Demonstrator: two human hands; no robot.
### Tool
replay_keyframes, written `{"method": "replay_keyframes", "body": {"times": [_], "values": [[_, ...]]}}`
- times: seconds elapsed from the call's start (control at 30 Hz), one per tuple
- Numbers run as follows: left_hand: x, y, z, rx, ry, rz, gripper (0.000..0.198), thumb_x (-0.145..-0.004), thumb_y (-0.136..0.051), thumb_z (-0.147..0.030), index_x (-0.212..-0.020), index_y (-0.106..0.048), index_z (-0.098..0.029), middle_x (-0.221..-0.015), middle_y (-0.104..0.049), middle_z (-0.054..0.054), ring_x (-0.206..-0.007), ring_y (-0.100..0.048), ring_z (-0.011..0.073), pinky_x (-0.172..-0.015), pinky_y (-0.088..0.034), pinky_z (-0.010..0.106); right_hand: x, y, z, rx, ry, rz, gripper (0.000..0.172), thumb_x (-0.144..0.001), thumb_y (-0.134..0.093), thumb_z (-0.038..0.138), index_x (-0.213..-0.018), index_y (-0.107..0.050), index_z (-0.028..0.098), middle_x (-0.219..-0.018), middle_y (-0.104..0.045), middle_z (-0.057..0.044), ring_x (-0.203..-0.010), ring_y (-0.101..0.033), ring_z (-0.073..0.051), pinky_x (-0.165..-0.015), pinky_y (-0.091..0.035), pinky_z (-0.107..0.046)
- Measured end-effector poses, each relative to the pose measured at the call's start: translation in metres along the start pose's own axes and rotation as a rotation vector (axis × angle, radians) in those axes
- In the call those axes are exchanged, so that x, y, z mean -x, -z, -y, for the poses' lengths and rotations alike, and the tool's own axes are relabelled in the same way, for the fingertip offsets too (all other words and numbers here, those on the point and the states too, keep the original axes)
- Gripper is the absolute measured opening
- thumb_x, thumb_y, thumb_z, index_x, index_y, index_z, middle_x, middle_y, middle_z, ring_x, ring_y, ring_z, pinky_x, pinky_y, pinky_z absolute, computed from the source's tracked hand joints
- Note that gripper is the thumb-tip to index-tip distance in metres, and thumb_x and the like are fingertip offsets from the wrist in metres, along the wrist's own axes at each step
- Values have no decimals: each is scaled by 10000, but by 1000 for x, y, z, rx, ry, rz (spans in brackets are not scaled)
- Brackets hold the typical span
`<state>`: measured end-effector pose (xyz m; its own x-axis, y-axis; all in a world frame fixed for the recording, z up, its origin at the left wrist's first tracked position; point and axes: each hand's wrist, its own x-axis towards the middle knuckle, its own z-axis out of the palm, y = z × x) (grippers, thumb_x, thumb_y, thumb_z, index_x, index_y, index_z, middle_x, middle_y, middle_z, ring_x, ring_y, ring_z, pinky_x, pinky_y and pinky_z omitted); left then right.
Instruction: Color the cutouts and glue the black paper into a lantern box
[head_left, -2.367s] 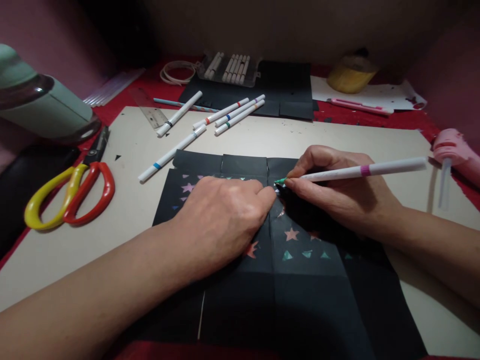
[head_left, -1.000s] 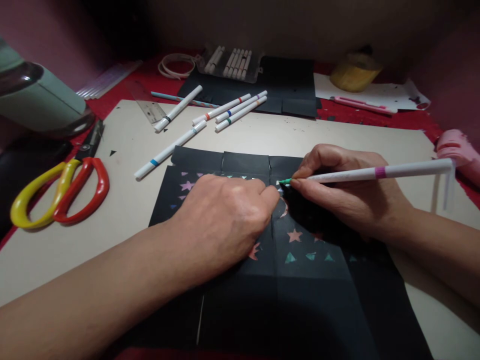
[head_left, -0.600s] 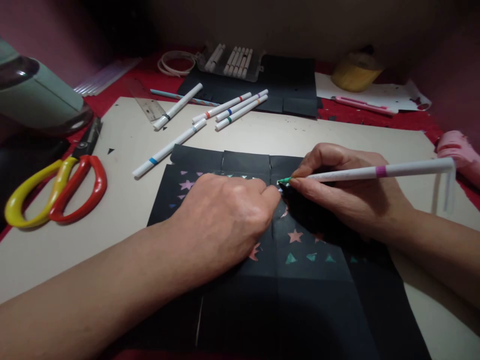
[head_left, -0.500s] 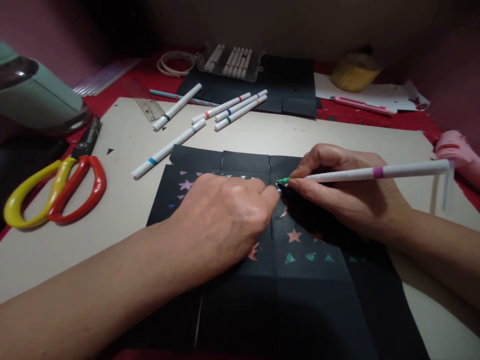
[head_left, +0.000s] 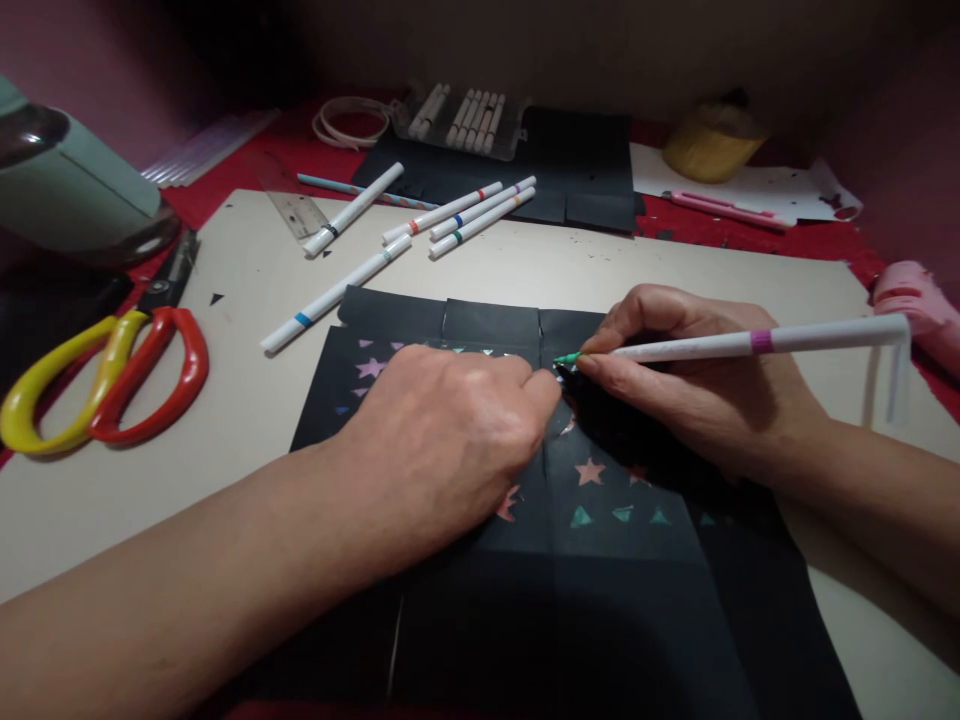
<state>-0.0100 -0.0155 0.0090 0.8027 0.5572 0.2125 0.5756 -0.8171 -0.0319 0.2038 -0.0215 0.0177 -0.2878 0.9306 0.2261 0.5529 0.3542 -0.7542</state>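
Note:
In the head view, my right hand [head_left: 712,375] pinches a white marker [head_left: 690,347] with a purple band, held nearly level. Its green tip [head_left: 566,360] meets the black card sheet [head_left: 622,620], close to a fold line. A pale, faint piece hangs down at the marker's back end. My left hand [head_left: 465,430] lies closed on the same sheet, knuckles up, its index finger near the tip; whatever is under its curled fingers is hidden. Around the hands the card carries orange stars [head_left: 589,472], green triangles [head_left: 581,517] and purple shapes [head_left: 370,369].
Scissors [head_left: 150,375] with yellow and red handles lie left, below a pale green bottle [head_left: 90,185]. Several white markers [head_left: 337,292] rest beyond the card, beside a clear ruler [head_left: 296,210]. Farther back are a marker case [head_left: 504,140], yellow jar [head_left: 712,140] and pink cutter [head_left: 727,208].
Both hands and the marker keep nearly the same place on the card. The view has shifted very slightly, moving the scissors and bottle a little to the left.

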Motion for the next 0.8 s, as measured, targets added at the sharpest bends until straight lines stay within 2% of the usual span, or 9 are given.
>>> {"method": "replay_keyframes", "body": {"times": [0.2, 0.43, 0.6, 0.8], "values": [[1, -2, 1, 11, -15, -28, 167, -874, -471, -153, -811, -617, -202, -616, -570, 4, -487, -460, 155, -473, -174, 326, 1, 1, 2, -2, -27, 7, 207, -811, -713, 155, -686, -567, 233, -628, -630, 22, -566, -603, -147, -527, -473, -295], [2, -2, 1, 14, -22, -39, 189, -876, -438, -156, -817, -611, -204, -612, -557, 7, -490, -457, 163, -472, -179, 336, 1, 2, 0, 8, -40, 7, 200, -817, -745, 220, -696, -588, 238, -675, -658, 8, -577, -597, -154, -518, -467, -303], [1, -1, 1, 17, -6, -7, 162, -878, -467, -185, -816, -612, -219, -629, -586, 12, -513, -488, 165, -470, -202, 340, 2, 2, -1, 13, -28, 9, 203, -805, -699, 125, -696, -571, 238, -648, -637, 22, -565, -596, -142, -526, -489, -293], [1, -3, 1, 2, -18, -47, 134, -865, -493, -182, -810, -612, -208, -623, -573, 0, -492, -497, 164, -462, -177, 337, 0, 1, 0, 35, -14, -13, 187, -780, -689, 100, -691, -581, 225, -644, -640, 31, -552, -579, -121, -502, -469, -267]]}}
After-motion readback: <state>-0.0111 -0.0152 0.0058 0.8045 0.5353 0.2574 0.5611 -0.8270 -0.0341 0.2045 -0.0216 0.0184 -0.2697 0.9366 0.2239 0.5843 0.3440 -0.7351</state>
